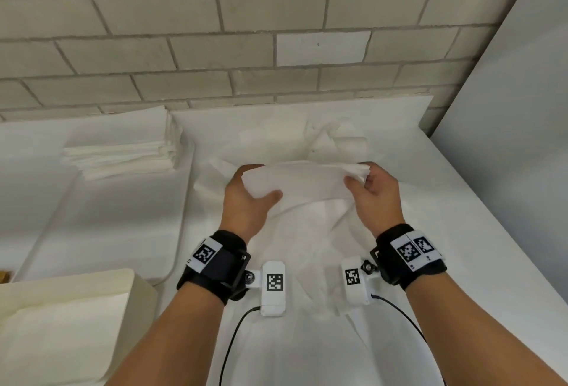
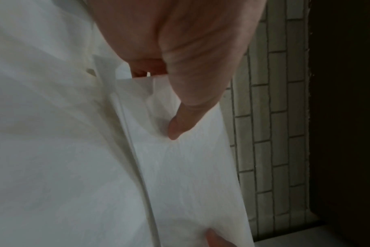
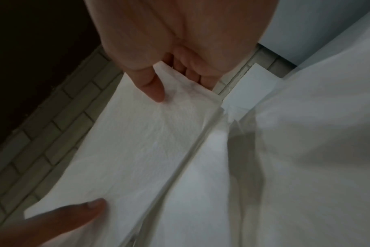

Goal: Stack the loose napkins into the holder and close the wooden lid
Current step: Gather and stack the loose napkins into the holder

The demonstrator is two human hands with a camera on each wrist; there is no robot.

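Left hand: your left hand (image 1: 246, 201) pinches one end of the folded napkin (image 1: 301, 179), thumb on top, the other fingers hidden beneath the paper.
Right hand: your right hand (image 1: 376, 192) pinches the other end the same way; the two hands are apart with the napkin stretched between them above the table (image 1: 461, 232).
Where the napkins are: a squared stack (image 1: 123, 146) lies far left by the brick wall (image 1: 276, 32); loose sheets (image 1: 335, 139) are strewn under and beyond your hands.
Holder: the cream box (image 1: 76, 308) at near left looks like the holder, with paper already in it; no wooden lid is in view.
Risk, tearing: pull the ends apart too hard and the thin paper probably rips.
Risk, unfolding: the layered edge shows in both wrist views; a loose pinch likely lets the plies fan open.
Risk, sweeping: carrying it low probably drags the loose sheets along.
Edges: the wall closes the far side, a white panel (image 1: 522, 109) the right.
Open room: the way to the holder, left and toward you, appears unobstructed.
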